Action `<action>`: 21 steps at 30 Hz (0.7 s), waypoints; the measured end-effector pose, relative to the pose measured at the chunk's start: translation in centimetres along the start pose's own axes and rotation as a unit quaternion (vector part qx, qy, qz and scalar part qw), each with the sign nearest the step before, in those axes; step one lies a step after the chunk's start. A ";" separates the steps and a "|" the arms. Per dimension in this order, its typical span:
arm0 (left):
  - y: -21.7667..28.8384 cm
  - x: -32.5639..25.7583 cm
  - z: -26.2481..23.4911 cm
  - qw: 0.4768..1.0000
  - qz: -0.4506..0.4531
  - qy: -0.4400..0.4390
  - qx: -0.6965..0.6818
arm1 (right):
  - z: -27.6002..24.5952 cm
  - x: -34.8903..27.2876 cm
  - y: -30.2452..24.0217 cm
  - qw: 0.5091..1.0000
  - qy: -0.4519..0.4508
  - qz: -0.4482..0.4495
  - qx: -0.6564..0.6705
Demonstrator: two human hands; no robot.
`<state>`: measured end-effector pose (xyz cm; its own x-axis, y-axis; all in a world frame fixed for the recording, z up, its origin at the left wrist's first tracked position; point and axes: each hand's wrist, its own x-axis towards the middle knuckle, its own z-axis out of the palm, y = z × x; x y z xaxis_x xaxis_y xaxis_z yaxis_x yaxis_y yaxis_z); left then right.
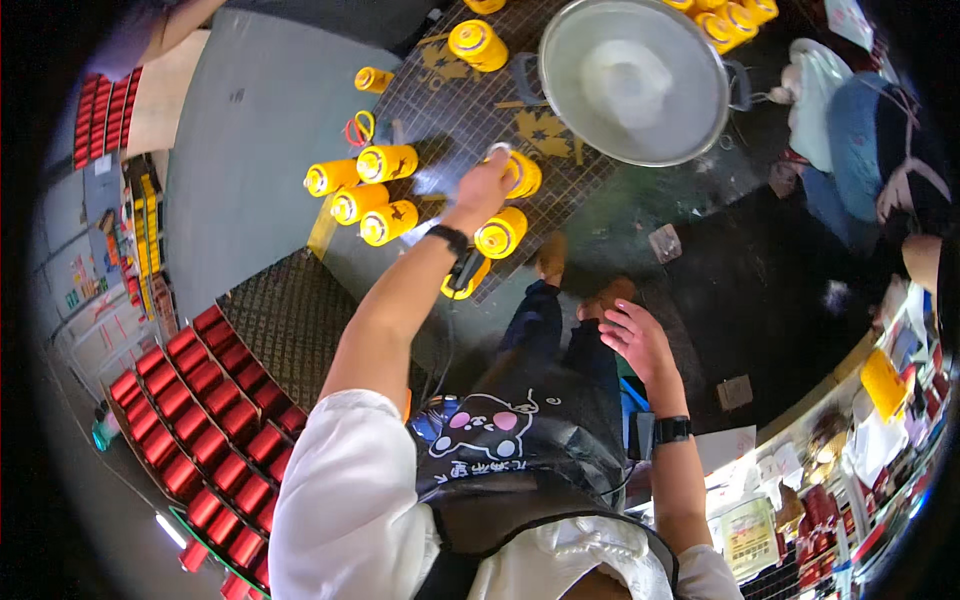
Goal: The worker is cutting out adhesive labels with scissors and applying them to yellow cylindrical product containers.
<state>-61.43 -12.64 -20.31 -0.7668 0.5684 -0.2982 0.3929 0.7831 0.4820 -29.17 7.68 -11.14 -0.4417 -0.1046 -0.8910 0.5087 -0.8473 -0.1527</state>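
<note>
My left hand [482, 185] reaches forward and down, fingers closed around a yellow thread cone [520, 172] lying on a dark metal grid [450, 110]. Another yellow cone [500, 233] lies just below that hand. Several more yellow cones [365, 190] lie in a cluster to its left. My right hand [637, 338] hangs near my waist with fingers loosely apart, holding nothing. A black band sits on each wrist. My shoes [580, 280] show beneath the hands.
A large round metal basin [690, 130] sits on the grid ahead, more yellow cones [730, 20] beyond it. Rows of red spools [205, 410] fill a rack at lower left. A grey panel [250, 130] lies left of the grid. Shelves of goods [850, 480] stand at right.
</note>
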 end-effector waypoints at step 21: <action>-15.1 1.7 -3.7 0.979 -0.176 0.062 0.082 | 2.5 4.7 2.3 0.994 0.056 0.052 -0.077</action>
<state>-70.55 -24.41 -24.99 -0.9211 0.2289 -0.3148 0.1619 0.9608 0.2249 -31.93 3.89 -14.59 -0.3001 -0.1225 -0.9460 0.6583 -0.7443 -0.1125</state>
